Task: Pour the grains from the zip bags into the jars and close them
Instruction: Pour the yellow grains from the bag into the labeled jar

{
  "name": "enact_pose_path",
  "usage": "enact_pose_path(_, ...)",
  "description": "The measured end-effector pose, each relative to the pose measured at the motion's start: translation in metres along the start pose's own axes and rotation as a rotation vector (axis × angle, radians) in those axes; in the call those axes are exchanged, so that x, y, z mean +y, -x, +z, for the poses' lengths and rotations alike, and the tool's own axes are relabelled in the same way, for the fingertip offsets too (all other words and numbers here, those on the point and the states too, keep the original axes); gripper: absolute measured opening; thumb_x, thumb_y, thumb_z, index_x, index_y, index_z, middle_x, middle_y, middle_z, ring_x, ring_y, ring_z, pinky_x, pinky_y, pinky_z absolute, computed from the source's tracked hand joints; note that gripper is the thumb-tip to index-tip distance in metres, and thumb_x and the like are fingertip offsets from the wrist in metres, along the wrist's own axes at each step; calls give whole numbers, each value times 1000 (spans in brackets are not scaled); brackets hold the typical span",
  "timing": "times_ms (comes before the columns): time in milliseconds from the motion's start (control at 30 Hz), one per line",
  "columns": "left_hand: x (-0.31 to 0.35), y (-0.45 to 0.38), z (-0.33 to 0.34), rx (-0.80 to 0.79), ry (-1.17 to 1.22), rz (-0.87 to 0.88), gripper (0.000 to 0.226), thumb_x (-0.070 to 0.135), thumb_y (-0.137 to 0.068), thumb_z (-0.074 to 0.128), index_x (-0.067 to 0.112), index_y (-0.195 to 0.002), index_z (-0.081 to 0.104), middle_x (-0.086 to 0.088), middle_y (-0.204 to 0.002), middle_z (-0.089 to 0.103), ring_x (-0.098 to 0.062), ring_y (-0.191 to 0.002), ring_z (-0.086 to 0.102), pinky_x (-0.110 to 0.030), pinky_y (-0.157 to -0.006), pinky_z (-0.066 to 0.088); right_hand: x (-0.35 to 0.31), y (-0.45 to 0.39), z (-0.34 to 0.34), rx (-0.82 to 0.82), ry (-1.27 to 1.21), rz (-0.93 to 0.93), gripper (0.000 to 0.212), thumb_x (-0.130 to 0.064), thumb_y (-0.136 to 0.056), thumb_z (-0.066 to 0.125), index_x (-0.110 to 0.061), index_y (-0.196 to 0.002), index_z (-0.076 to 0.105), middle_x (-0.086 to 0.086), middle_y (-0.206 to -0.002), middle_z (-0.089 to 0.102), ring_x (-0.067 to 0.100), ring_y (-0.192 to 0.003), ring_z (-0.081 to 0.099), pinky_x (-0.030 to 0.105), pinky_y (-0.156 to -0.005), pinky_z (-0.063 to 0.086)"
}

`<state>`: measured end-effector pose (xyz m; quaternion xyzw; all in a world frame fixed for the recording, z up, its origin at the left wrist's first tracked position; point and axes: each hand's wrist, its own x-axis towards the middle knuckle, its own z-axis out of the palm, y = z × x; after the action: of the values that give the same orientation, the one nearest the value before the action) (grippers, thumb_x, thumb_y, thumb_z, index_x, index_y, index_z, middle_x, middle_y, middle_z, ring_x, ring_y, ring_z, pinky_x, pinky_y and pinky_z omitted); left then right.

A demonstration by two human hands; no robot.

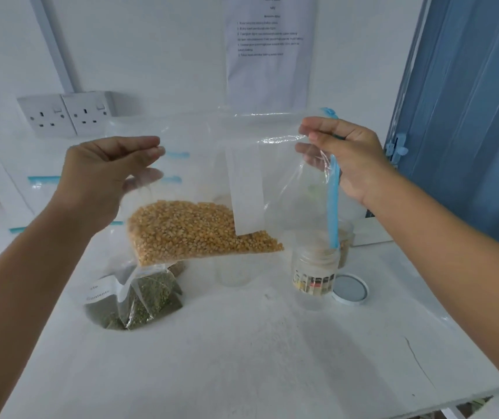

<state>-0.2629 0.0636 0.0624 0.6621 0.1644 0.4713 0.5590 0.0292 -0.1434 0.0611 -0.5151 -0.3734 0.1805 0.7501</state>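
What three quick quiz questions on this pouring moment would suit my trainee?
1. True or false: the lid is screwed onto the labelled jar.
2. Which hand pinches the corn bag at its blue zip strip?
3. What lies on the table below the left hand: A) a spoon, B) a bag of green grains, C) a bowl?

Key: 1 false, it lies beside the jar; 2 the right hand; 3 B.

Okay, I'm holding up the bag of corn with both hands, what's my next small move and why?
Probably lower the zip bag's blue zip end into the open jar beneath it, then tip: the corn sits at the far end.
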Motion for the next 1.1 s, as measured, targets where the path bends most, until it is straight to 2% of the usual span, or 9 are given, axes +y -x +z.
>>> enact_pose_path(267, 11, -7, 22, 98, -54, -38, 14, 3, -80, 80, 16, -83, 85, -6, -92, 80, -24, -88, 71, -37, -89, 62, 18, -26, -13, -65, -112, 11, 23, 2, -97, 66, -12, -110, 77, 7, -114, 77, 28, -99, 77, 35, -92, 61)
enact_pose_path(500, 15, -12, 31, 124, -81, -31, 12, 4, -78, 81, 15, -84, 84, -5, -91, 79, -21, -103, 74, -37, -90, 62, 26, -36, -24, -135, -166, 47, 23, 1, -97, 66, -14, -110, 77, 4, -110, 79, 29, -102, 77, 34, -88, 60)
enact_pose_path(1000, 19, -44, 41, 40, -90, -8, 13, 5, -77, 80, 16, -81, 85, -5, -91, 80, -17, -87, 75, -36, -91, 62, 28, -42, -32, -85, -254, 44, 23, 4, -96, 65, -11, -109, 76, 3, -105, 78, 26, -93, 78, 31, -84, 61)
enact_pose_path(1100, 20, -49, 40, 36, -90, -5, 13, 5, -77, 80, 16, -81, 85, -5, -91, 80, -18, -90, 75, -36, -90, 62, 29, -42, -32, -84, -252, 38, 23, 3, -96, 65, -11, -110, 76, 3, -107, 79, 26, -94, 78, 32, -87, 61)
